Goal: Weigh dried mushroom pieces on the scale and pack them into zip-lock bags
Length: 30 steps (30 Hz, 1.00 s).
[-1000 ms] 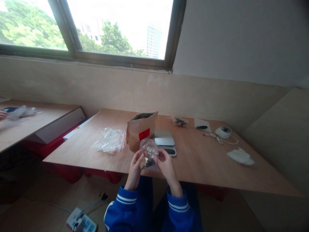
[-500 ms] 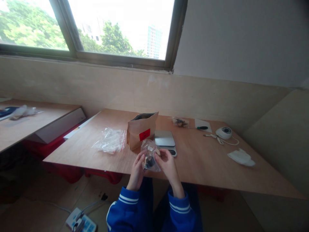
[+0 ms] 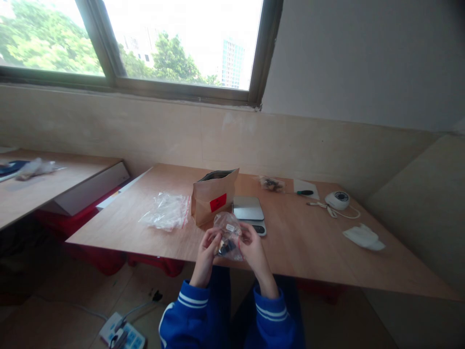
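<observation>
Between my two hands is a clear plastic zip bag (image 3: pixel 228 224) with a small white label and dark and brass-coloured parts inside, too small to name. My left hand (image 3: pixel 208 249) pinches the bag's left side. My right hand (image 3: pixel 253 246) grips its right side, where a red strip shows. The bag hangs over the table's front edge. Just behind it stands an open brown paper pouch (image 3: pixel 203 201) with a red label. A kitchen scale (image 3: pixel 248 208) with a silver plate lies right of the pouch, its front partly hidden by my right hand.
Empty clear bags (image 3: pixel 165 212) lie left of the pouch. Farther back right are a bag of dark parts (image 3: pixel 271 183), a green-handled screwdriver (image 3: pixel 305 192) and a white dome camera (image 3: pixel 337 200) with its cable. A white crumpled wrapper (image 3: pixel 363 237) rests at right. A power strip (image 3: pixel 122 332) is on the floor.
The zip bag has turned and shifted slightly to the right between my hands, and its red strip now shows by my right fingers. Everything else on the table stays put.
</observation>
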Available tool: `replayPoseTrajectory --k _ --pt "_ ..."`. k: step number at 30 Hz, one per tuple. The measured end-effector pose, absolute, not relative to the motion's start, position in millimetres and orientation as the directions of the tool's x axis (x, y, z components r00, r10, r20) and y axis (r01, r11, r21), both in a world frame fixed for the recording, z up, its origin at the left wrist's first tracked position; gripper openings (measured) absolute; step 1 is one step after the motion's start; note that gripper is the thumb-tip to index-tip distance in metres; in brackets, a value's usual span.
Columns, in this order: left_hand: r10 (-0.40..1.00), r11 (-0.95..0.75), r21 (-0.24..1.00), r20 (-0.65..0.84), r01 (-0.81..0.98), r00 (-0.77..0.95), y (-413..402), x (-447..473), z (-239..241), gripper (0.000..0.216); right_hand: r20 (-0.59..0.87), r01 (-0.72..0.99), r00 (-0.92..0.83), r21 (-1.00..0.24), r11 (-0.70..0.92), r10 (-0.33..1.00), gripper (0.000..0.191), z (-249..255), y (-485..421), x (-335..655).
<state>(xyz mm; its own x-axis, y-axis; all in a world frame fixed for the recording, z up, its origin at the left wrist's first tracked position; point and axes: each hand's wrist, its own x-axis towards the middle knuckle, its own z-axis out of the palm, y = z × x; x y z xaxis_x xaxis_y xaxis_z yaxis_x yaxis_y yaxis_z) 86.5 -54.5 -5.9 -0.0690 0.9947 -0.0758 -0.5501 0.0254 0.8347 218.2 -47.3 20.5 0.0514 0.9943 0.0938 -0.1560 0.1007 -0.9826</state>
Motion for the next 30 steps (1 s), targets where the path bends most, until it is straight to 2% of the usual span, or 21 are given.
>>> replayPoseTrajectory --k 6,13,17,22,24,26,30 --pt "0.987 0.071 0.823 -0.140 -0.564 -0.079 -55 89 -6 0.036 0.080 -0.135 0.109 -0.986 0.094 0.991 0.038 29 -50 222" --pt "0.966 0.061 0.799 -0.199 -0.598 -0.168 -53 88 -10 0.041 0.088 -0.001 0.151 -0.996 0.089 0.985 0.037 30 -49 231" --pt "0.962 0.069 0.790 -0.214 -0.609 -0.169 -51 86 -12 0.042 0.076 -0.086 0.171 -0.992 0.092 0.982 0.040 28 -49 238" --pt "0.935 0.151 0.762 -0.317 -0.630 -0.159 -47 85 -21 0.036 0.052 -0.201 0.189 -0.975 0.090 0.981 0.048 44 -36 244" --pt "0.937 0.141 0.768 -0.307 -0.625 -0.165 -47 84 -25 0.035 0.142 -0.156 0.188 -0.973 0.172 0.972 0.047 64 -21 243" --pt "0.944 0.137 0.785 -0.289 -0.604 -0.162 -47 83 -26 0.038 0.291 -0.075 0.183 -0.948 0.309 0.939 0.044 91 0 237" --pt "0.955 0.131 0.808 -0.258 -0.574 -0.144 -48 81 -22 0.039 0.588 0.164 0.067 -0.803 0.573 0.806 0.039 142 44 219"
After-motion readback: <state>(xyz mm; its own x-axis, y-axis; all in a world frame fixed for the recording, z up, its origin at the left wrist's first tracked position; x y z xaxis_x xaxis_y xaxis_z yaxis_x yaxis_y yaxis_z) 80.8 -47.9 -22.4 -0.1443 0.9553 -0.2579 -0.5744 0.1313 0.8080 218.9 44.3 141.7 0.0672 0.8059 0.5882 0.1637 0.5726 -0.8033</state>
